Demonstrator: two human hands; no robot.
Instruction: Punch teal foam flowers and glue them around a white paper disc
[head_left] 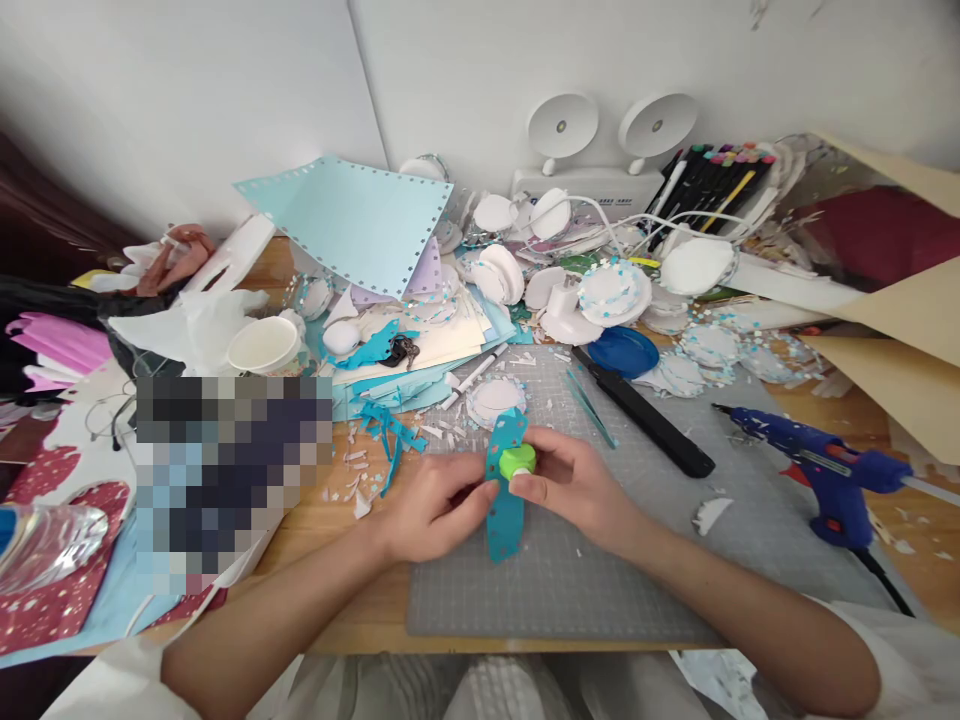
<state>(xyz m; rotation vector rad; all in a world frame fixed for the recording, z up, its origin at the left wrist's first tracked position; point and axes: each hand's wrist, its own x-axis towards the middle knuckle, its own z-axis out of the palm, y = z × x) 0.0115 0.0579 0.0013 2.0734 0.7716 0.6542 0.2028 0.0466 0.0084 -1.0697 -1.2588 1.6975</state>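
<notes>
Between my hands, above the grey cutting mat point(600, 590), is a teal paper strip point(506, 530) with holes punched along its edges. My left hand point(435, 505) pinches the strip's left edge between thumb and fingers. A small bright green craft punch point(517, 460) with a white part sits against the strip, and my right hand point(574, 490) is closed around it. Just beyond them lies a round white paper piece point(495, 400). Teal paper scraps point(390, 430) lie to the left of my left hand.
A blue glue gun point(832, 460) lies at right, with a black cutter-like tool point(645, 415) and tweezers point(591, 408) on the mat. Behind stand a white twin-head lamp point(592, 185), a light blue sheet point(352, 220) and piled white discs. A paper cup point(262, 345) stands left.
</notes>
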